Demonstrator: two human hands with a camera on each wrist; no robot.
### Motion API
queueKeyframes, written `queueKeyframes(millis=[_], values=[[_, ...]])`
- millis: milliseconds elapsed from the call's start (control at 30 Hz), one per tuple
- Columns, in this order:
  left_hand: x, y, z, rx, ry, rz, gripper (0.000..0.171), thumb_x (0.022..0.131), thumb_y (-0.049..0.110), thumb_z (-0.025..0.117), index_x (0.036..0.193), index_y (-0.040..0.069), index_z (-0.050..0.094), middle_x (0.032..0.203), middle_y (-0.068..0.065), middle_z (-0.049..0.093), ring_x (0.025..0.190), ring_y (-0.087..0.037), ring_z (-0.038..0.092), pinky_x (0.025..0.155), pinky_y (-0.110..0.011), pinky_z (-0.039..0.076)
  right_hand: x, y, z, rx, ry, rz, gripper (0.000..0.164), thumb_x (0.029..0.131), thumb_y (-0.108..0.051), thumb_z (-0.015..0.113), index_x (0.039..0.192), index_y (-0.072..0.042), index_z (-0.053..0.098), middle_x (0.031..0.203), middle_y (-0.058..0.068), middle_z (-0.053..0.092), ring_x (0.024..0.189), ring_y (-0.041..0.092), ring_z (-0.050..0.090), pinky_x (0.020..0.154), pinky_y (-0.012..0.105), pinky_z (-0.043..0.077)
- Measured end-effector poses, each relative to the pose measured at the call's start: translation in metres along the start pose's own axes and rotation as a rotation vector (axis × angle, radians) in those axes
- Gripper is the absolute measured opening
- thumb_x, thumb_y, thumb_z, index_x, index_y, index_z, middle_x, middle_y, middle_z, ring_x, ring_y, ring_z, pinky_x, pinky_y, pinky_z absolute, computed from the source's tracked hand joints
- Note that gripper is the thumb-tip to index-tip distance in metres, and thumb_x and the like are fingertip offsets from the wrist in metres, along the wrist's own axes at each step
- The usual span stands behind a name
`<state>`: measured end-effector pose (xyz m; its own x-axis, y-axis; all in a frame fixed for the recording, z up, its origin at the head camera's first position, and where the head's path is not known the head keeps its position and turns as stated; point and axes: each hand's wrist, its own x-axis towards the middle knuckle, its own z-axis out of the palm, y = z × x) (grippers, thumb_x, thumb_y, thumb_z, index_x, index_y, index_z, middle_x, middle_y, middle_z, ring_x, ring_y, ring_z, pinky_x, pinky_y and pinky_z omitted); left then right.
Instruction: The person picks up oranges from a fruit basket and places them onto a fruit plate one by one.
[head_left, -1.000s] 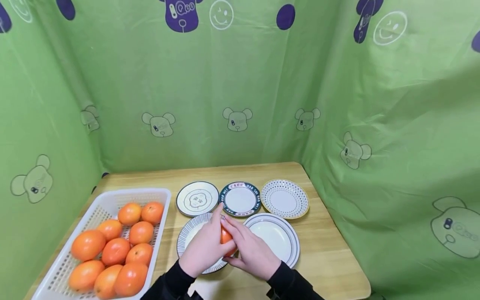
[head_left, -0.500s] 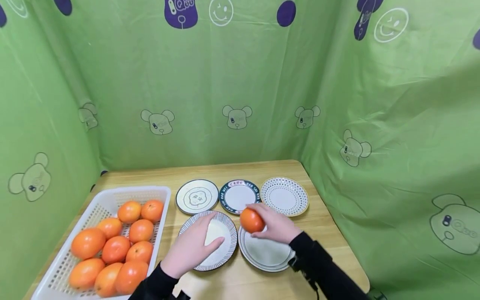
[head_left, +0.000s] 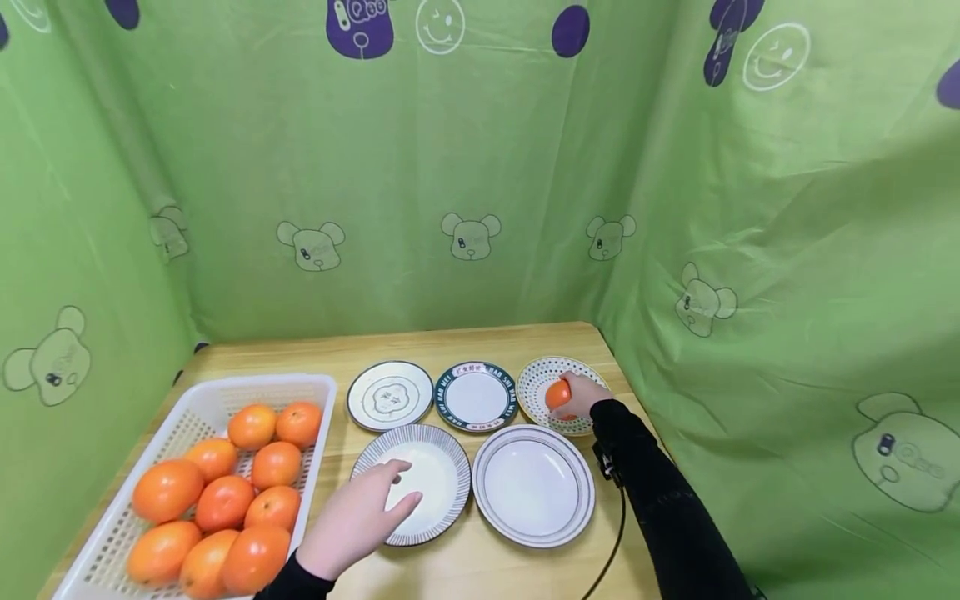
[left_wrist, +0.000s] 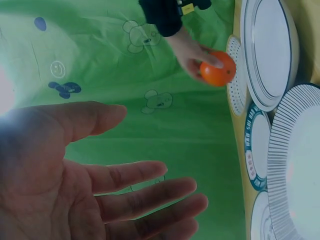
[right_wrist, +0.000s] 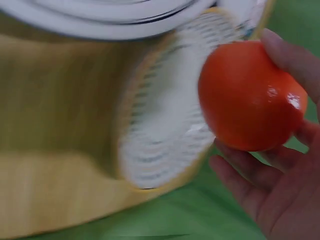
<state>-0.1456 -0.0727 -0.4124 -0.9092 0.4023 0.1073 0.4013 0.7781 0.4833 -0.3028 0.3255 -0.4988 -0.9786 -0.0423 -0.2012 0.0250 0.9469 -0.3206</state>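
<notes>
My right hand grips a glossy orange above the dotted plate with the yellow rim, at the back right. In the right wrist view, thumb and fingers curl round the orange, and a gap shows between it and the dotted plate beyond. My left hand hovers over the near edge of the striped-rim plate with nothing in it. The left wrist view shows its palm, the fingers spread and relaxed.
A white perforated basket with several oranges stands at the left. Around the middle are a plate with a flower-shaped drawing, a green-rimmed lettered plate and a grey-ringed white plate. Green curtains enclose the table.
Both hands were together round the orange over the striped plate. The right hand has carried it right and back to the dotted plate. The left hand has let go and drawn back left.
</notes>
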Motion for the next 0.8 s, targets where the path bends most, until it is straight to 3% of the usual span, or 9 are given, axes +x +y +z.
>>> queueKeyframes(millis=[133,300,500,633,800], values=[[-0.004,-0.003,0.002,-0.004,-0.014,-0.02,0.039,0.085,0.037,0.063,0.11,0.008,0.062,0.098,-0.006,0.066,0.089,-0.02,0.063,0.076,-0.04,0.049,0.006,0.029,0.015,0.04,-0.007,0.126,0.088,0.067,-0.035,0.079,0.135,0.004,0.038,0.121,0.023,0.054,0.107,0.036,0.053,0.088,0.046,0.043],[-0.006,-0.007,0.001,-0.015,-0.026,-0.052,0.039,0.085,0.038,0.063,0.11,0.009,0.062,0.096,-0.005,0.067,0.087,-0.02,0.063,0.074,-0.04,0.049,0.004,0.038,0.016,0.067,0.008,0.112,0.093,0.07,-0.032,0.075,0.139,0.007,0.026,0.128,0.029,0.046,0.114,0.041,0.047,0.093,0.048,0.04],[-0.006,-0.014,-0.007,0.016,-0.017,-0.094,0.037,0.085,0.038,0.064,0.11,0.011,0.063,0.091,-0.002,0.068,0.083,-0.02,0.064,0.07,-0.041,0.049,-0.012,0.005,0.002,-0.024,0.12,-0.02,0.086,0.082,-0.032,0.066,0.144,0.002,0.019,0.139,0.03,0.034,0.125,0.041,0.038,0.098,0.048,0.036],[-0.003,-0.023,-0.018,0.048,-0.013,-0.118,0.037,0.085,0.036,0.063,0.111,0.009,0.063,0.091,-0.003,0.067,0.082,-0.021,0.064,0.068,-0.042,0.049,-0.034,-0.027,0.002,-0.093,0.196,-0.114,0.076,0.083,-0.03,0.067,0.142,0.0,0.029,0.137,0.026,0.04,0.125,0.038,0.039,0.099,0.047,0.036],[0.012,-0.05,-0.035,0.1,-0.054,-0.144,0.039,0.088,0.035,0.059,0.114,0.005,0.061,0.092,-0.007,0.067,0.082,-0.024,0.063,0.066,-0.044,0.049,-0.064,-0.057,0.016,-0.103,0.196,-0.141,0.061,0.085,-0.031,0.066,0.136,-0.008,0.043,0.132,0.015,0.05,0.12,0.03,0.048,0.094,0.045,0.042]])
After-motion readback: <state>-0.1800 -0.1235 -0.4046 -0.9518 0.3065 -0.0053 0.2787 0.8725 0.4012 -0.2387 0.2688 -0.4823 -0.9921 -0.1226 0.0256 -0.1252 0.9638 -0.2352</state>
